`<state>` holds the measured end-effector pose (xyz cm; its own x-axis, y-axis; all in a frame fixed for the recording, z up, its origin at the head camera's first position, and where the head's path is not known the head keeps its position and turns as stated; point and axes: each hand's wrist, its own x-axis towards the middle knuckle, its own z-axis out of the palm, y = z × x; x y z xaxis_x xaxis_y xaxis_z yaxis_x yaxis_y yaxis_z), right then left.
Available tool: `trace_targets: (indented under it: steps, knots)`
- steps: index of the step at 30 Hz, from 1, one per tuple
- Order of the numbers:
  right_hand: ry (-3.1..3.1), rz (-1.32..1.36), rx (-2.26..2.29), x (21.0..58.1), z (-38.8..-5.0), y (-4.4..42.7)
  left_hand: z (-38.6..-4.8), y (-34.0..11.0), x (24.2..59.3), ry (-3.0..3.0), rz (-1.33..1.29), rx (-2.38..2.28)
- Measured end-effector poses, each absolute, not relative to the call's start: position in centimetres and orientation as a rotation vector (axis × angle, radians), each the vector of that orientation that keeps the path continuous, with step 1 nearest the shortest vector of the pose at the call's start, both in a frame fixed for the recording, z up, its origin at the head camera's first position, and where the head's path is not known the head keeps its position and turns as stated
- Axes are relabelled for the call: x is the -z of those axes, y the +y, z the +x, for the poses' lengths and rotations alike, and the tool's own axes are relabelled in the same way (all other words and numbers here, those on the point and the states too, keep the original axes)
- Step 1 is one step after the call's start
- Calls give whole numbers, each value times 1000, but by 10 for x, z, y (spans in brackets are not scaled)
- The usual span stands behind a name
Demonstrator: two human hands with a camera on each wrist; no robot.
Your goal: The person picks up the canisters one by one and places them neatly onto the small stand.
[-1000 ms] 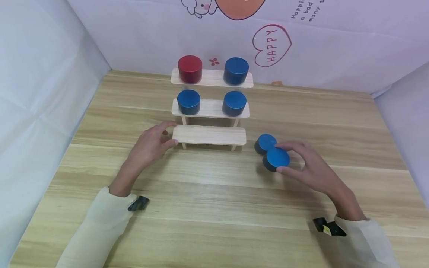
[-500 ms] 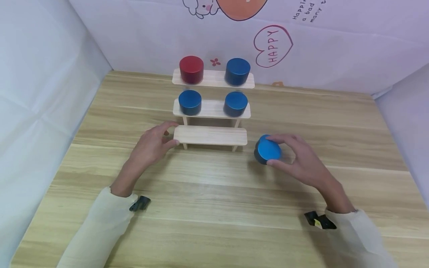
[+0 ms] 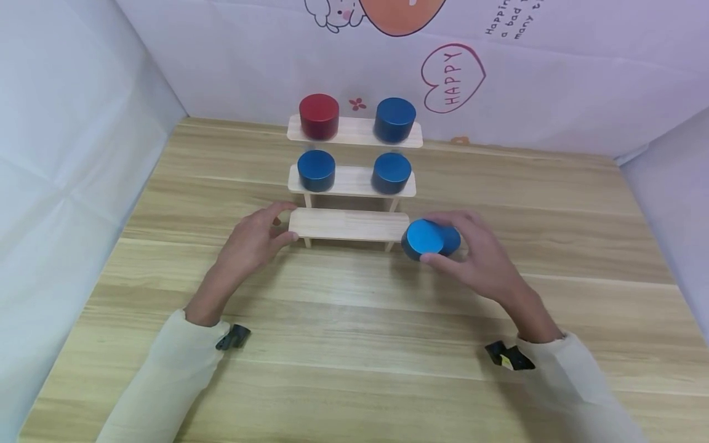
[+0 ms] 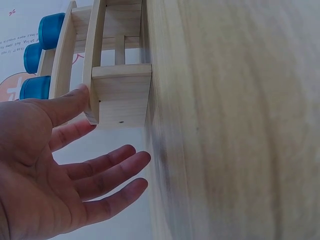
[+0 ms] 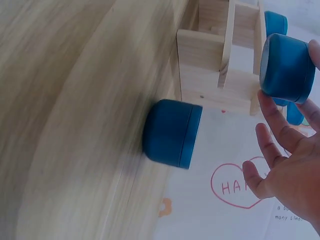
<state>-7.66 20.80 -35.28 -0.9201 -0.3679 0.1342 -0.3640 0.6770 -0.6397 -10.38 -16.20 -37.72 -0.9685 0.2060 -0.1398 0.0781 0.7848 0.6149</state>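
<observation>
A three-tier wooden stand (image 3: 349,224) is at the middle of the table. My left hand (image 3: 252,241) grips the left end of its lowest shelf between thumb and index finger; the other fingers are spread, as the left wrist view shows. My right hand (image 3: 484,261) pinches a blue round tin (image 3: 423,237) in the air by the lowest shelf's right end. Partly behind it, a second blue tin (image 5: 172,132) stands on the table. The middle shelf carries two blue tins. On the top shelf are a red tin (image 3: 319,117) at left and a blue tin (image 3: 395,120) at right.
The wood-grain table (image 3: 354,344) stretches in front of and to both sides of the stand. A white printed cloth (image 3: 526,92) hangs close behind the top shelf. White cloth walls (image 3: 66,135) border the left and right sides.
My right hand has carried the blue tin left and away from me, past the tin on the table, to the lowest shelf's right end. My left hand keeps its grip.
</observation>
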Motion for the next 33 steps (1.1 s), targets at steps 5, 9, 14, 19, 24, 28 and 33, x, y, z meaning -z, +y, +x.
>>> trace_targets:
  steps: [5, 9, 14, 19, 24, 28, 33]
  knots:
    - [2891, -633, 1094, 352, -79, 200, -104, -161, 377, 2778, 220, -945]
    - [2903, -652, 1103, 352, -81, 193, -104, -161, 378, 2774, 213, -946]
    - [2913, -704, 1126, 352, -84, 181, -104, -162, 377, 2775, 217, -956]
    - [2910, -772, 1181, 354, -88, 170, -104, -162, 378, 2776, 213, -964]
    - [2899, -824, 1211, 355, -90, 158, -103, -163, 380, 2796, 257, -984]
    - [2876, -833, 1222, 354, -92, 148, -103, -165, 380, 2808, 282, -996]
    - [2839, -837, 1202, 354, -96, 135, -104, -164, 380, 2801, 275, -990]
